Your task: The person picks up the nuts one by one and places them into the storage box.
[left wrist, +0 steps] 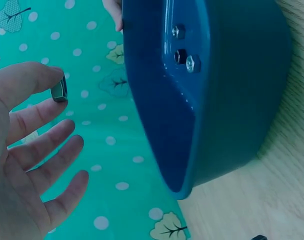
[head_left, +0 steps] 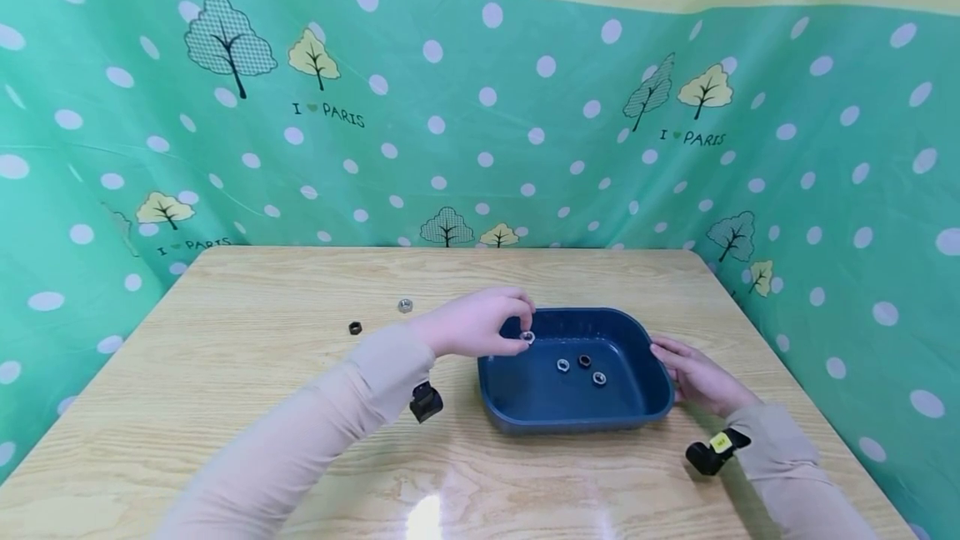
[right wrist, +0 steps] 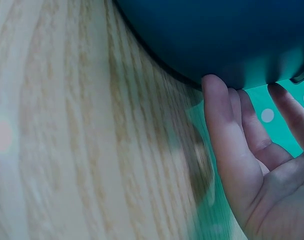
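My left hand [head_left: 480,323] pinches a silver hex nut [head_left: 528,337] between thumb and index finger, above the left side of a dark blue tray [head_left: 577,423]. In the left wrist view the pinched nut [left wrist: 59,90] shows edge-on, the other fingers spread loosely. Inside the tray lie a dark nut [head_left: 585,361] and two silver nuts, one left [head_left: 563,365] and one nearer the front [head_left: 599,378]. At the tray's right end is my right hand [head_left: 703,377], its fingertips [right wrist: 214,85] touching the outer wall with the fingers fairly straight.
On the wooden table [head_left: 247,357], left of the tray, lie a black nut [head_left: 355,327] and a silver nut [head_left: 406,305]. A green dotted cloth [head_left: 465,132] hangs behind the table and along its sides. Each wrist wears a black camera mount [head_left: 426,402].
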